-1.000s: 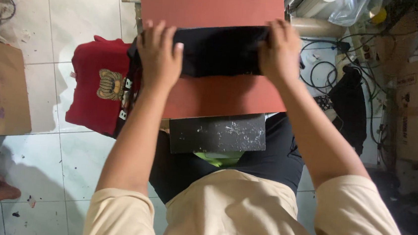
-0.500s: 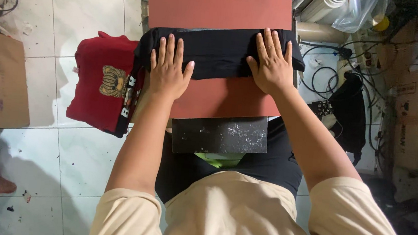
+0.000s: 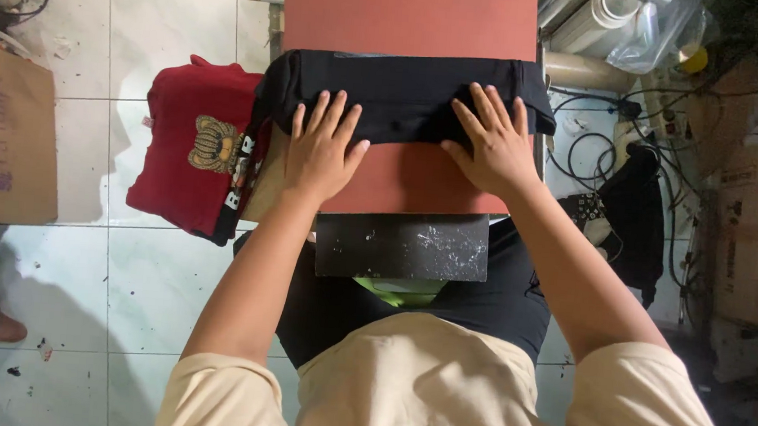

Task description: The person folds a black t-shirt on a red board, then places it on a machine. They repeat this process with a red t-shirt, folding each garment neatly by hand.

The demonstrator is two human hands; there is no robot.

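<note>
The folded black garment [image 3: 406,98], lying across the red pad [image 3: 412,17], is pressed flat under the open left hand [image 3: 321,150] and right hand [image 3: 491,145]; soft and light, it is probably best gripped at its folded edges.

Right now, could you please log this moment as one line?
left hand: flat on folded black cloth garment | right hand: flat on it | garment: across red flat pad
</note>
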